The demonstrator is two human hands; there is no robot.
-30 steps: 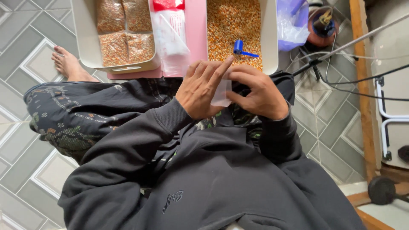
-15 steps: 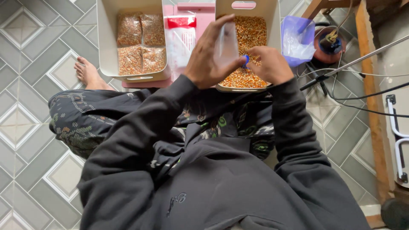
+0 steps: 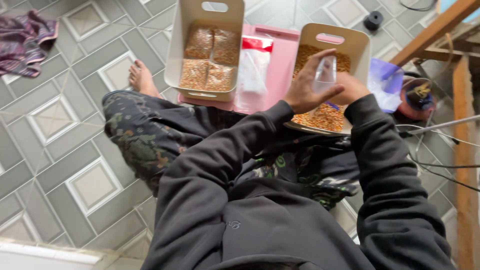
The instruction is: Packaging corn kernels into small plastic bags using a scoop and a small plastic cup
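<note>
I sit on a tiled floor with both arms stretched forward in dark sleeves. My left hand (image 3: 304, 89) holds a small clear plastic bag (image 3: 325, 74) upright over the right beige bin (image 3: 358, 41), which is filled with loose yellow-brown grains (image 3: 325, 117). My right hand (image 3: 353, 88) sits just behind the bag, low over the grains and mostly hidden. A bit of a blue scoop (image 3: 331, 106) shows under it. The left beige bin (image 3: 183, 45) holds several filled, sealed bags of grain (image 3: 209, 59).
Both bins rest on a pink tray (image 3: 286, 55), with a pack of clear bags with a red header (image 3: 253, 65) between them. A purple plastic bag (image 3: 387, 82), a red round object (image 3: 417, 97), cables and a wooden frame (image 3: 465, 150) are at right. My bare foot (image 3: 142, 78) and a cloth (image 3: 27, 42) lie left.
Both hands moved from my lap out over the right bin. The clear bag went forward with them and now stands upright above the grains.
</note>
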